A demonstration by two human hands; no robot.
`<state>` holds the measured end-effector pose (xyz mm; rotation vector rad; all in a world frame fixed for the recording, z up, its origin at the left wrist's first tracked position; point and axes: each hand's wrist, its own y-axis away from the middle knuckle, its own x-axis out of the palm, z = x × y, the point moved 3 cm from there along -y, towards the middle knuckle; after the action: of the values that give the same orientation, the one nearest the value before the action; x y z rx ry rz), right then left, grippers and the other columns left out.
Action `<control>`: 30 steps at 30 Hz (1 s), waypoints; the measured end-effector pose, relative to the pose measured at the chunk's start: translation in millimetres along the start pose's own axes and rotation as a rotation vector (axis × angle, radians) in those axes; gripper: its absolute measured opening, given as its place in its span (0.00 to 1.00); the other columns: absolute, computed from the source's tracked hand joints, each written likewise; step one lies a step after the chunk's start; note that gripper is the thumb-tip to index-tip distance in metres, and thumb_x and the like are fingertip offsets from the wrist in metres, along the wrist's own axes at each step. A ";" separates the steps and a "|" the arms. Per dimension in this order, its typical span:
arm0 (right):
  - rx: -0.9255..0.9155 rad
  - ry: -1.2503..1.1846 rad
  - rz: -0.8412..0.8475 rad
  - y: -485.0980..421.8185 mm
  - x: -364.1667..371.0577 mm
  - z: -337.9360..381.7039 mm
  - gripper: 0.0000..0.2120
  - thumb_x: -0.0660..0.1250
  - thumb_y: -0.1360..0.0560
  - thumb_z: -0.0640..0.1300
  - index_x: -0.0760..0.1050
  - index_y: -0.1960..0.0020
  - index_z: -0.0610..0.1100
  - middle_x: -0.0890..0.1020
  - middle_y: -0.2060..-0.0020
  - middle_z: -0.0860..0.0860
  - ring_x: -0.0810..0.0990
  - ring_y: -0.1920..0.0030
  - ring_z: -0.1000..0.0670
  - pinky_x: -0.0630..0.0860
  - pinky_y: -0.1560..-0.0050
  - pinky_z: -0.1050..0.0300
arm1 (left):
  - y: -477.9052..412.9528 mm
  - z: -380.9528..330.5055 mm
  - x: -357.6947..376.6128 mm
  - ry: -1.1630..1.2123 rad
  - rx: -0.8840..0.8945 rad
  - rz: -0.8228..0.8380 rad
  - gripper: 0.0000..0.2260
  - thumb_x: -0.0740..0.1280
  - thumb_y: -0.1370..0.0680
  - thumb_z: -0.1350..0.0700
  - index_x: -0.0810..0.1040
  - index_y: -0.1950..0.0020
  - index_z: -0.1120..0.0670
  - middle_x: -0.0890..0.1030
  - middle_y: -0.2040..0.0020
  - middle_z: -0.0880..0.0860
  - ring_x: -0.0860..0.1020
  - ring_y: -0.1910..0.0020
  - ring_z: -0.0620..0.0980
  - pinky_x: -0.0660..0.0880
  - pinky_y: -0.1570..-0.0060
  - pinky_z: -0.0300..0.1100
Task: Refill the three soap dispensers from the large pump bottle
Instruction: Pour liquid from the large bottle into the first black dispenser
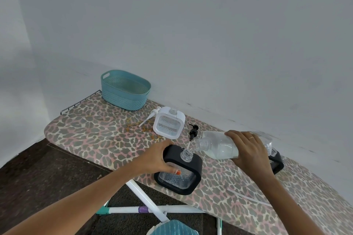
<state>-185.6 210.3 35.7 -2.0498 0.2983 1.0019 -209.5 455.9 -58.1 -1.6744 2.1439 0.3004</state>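
Curling left fingers [165, 146] hold the black dispenser [195, 167]; right fingers [245, 139] clasp the seemingly pouring bottle [219, 146].

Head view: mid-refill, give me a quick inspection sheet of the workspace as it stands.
Surface: ironing board, leopard-print cover, yellowish marks near the middle.
Job's things: large bottle tipped, its mouth over the open neck of the near black dispenser; white dispenser uncapped, white pump lying beside it; black pump lying on the board; second black dispenser partly hidden behind the right hand.
Clutter: teal basket at the far end; thin white strip on the near side.
Grippers: left hand grips the near black dispenser; right hand grips the large bottle.
Cables: nothing seen.
Surroundings: white wall, dark floor.
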 end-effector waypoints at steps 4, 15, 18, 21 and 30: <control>-0.001 0.002 -0.011 0.5 -2.2 -1.1 0.40 0.83 0.54 0.40 0.69 0.47 0.44 0.84 0.55 0.47 0.82 0.60 0.44 0.77 0.60 0.54 | -1.2 1.4 1.3 0.018 -0.009 0.008 0.33 0.75 0.45 0.43 0.73 0.45 0.55 0.80 0.49 0.53 0.79 0.50 0.48 0.77 0.46 0.48; 0.005 -0.001 -0.003 1.1 -3.6 -1.9 0.41 0.84 0.56 0.40 0.69 0.47 0.43 0.84 0.55 0.46 0.83 0.60 0.43 0.77 0.60 0.53 | -2.0 3.0 3.9 0.023 -0.010 0.015 0.29 0.77 0.43 0.48 0.73 0.46 0.54 0.80 0.50 0.51 0.79 0.50 0.47 0.77 0.46 0.46; 0.003 0.000 0.000 1.3 -4.4 -1.9 0.41 0.84 0.56 0.40 0.69 0.47 0.43 0.84 0.55 0.46 0.83 0.60 0.44 0.78 0.60 0.54 | -1.7 4.3 4.3 0.042 -0.011 0.016 0.31 0.76 0.45 0.45 0.73 0.46 0.53 0.80 0.50 0.51 0.79 0.50 0.47 0.77 0.45 0.46; 0.000 0.000 -0.004 1.5 -5.3 -1.7 0.41 0.84 0.55 0.40 0.69 0.47 0.43 0.84 0.55 0.46 0.83 0.60 0.44 0.78 0.60 0.53 | -1.8 4.4 4.8 0.049 -0.006 0.018 0.31 0.76 0.45 0.45 0.73 0.46 0.53 0.80 0.50 0.52 0.79 0.50 0.47 0.76 0.45 0.46; -0.004 0.000 0.003 0.7 -6.0 -1.7 0.41 0.84 0.56 0.39 0.69 0.47 0.43 0.84 0.55 0.46 0.83 0.59 0.44 0.77 0.60 0.54 | -2.9 7.0 7.2 0.069 0.001 0.014 0.29 0.76 0.44 0.46 0.73 0.47 0.52 0.80 0.50 0.52 0.79 0.50 0.48 0.77 0.45 0.46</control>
<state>-188.9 207.8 40.4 -2.0536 0.3003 1.0051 -206.9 451.7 -67.3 -1.6937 2.2059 0.2485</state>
